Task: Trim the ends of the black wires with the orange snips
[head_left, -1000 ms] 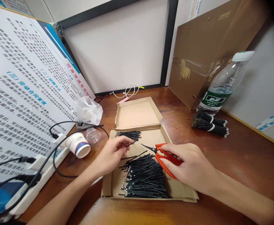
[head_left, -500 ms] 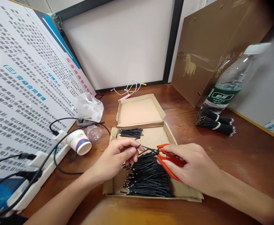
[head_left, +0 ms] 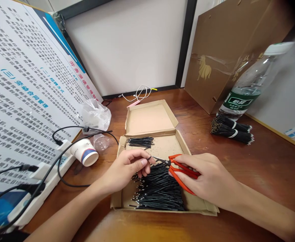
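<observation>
My left hand [head_left: 127, 168] pinches a short black wire [head_left: 149, 158] between thumb and forefinger, above an open cardboard box [head_left: 200, 205]. My right hand [head_left: 210, 178] is closed on the red handles of a pair of scissors [head_left: 181, 169]. The scissors' thin blades point left, and their tip meets the wire at my left fingertips. Whether the blades are fully closed is too small to tell. Below my hands, a large pile of black wires [head_left: 160, 190] with pale ends lies in the box. A smaller pile of black wires [head_left: 140, 142] rests at the box's far left.
Bundled black wires [head_left: 232, 131] lie at the right beside a water bottle [head_left: 248, 87] and a brown box [head_left: 213, 57]. On the left are a tipped paper cup [head_left: 85, 153], a plastic bag [head_left: 95, 116] and a power strip [head_left: 40, 195] with black cables. A white cable [head_left: 142, 94] lies behind.
Both hands stay almost in place, with the scissors still at the wire. The view has shifted very slightly.
</observation>
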The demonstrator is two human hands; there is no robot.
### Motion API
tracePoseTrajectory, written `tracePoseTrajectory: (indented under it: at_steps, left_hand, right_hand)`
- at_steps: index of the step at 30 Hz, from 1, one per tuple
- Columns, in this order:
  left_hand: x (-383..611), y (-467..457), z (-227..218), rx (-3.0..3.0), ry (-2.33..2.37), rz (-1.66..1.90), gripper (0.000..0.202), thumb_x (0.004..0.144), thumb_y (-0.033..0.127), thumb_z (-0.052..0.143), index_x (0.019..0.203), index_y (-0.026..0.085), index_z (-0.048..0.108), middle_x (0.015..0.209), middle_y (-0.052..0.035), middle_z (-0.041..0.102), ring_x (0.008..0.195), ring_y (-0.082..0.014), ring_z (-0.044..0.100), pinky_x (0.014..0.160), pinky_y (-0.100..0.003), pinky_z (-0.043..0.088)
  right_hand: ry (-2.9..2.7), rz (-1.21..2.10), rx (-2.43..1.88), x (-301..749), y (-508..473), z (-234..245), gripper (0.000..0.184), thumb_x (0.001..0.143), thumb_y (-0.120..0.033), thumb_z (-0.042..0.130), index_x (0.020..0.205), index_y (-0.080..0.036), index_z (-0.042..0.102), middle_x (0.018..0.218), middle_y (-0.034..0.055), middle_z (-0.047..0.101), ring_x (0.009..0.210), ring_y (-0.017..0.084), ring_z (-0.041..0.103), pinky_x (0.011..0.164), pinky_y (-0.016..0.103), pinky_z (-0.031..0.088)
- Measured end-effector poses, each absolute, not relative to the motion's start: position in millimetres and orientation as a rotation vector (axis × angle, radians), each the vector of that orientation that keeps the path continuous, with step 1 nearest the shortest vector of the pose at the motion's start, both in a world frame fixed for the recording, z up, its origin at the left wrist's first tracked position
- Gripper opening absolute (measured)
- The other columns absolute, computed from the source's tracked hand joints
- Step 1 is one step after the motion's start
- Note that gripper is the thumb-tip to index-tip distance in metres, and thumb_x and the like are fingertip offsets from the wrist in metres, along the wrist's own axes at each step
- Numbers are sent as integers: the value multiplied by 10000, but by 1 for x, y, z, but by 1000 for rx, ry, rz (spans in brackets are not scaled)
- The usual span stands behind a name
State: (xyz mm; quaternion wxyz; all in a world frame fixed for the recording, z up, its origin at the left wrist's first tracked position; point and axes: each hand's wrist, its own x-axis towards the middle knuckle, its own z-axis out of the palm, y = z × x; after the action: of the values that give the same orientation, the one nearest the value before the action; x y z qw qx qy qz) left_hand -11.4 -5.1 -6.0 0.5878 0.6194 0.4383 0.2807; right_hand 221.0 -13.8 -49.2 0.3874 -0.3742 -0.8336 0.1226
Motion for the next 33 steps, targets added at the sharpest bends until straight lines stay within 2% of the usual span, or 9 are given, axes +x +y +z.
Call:
tracePoseTrajectory:
  at_steps: [5,13,18,33]
  left_hand:
    - [-11,-6,-5,1450,1034,648,155,875,236,551,883,115,647,709,-26,608,634,-123,548,612,-259,442]
    - [-9,-11,-4,1229,855,730,106,861,208,631,872,103,641,697,-42,644,624,-135,612,617,-269,498]
    - [-8,-13,-5,1044,699,746,82,874,181,636,876,101,618,719,-69,666,655,-189,678,606,-307,548]
    - [-6,-14,0,946,684,734,97,846,160,676,845,94,606,691,-51,646,639,-181,684,580,-279,567]
  right_hand:
    - [-2130,342,-951,222,-14,-48,114,844,-177,561,825,-165,672,709,31,719,504,114,581,489,234,406]
    - [-2080,399,-896,220,-18,-41,79,823,-175,591,791,-180,663,554,-30,621,421,78,449,459,207,376]
    - [-2078,421,-873,220,-18,-40,81,816,-145,594,829,-179,667,583,-30,637,434,73,469,464,196,382]
    - [-2075,354,-849,220,-17,-41,58,817,-149,604,830,-173,655,556,-37,617,426,72,487,470,197,388]
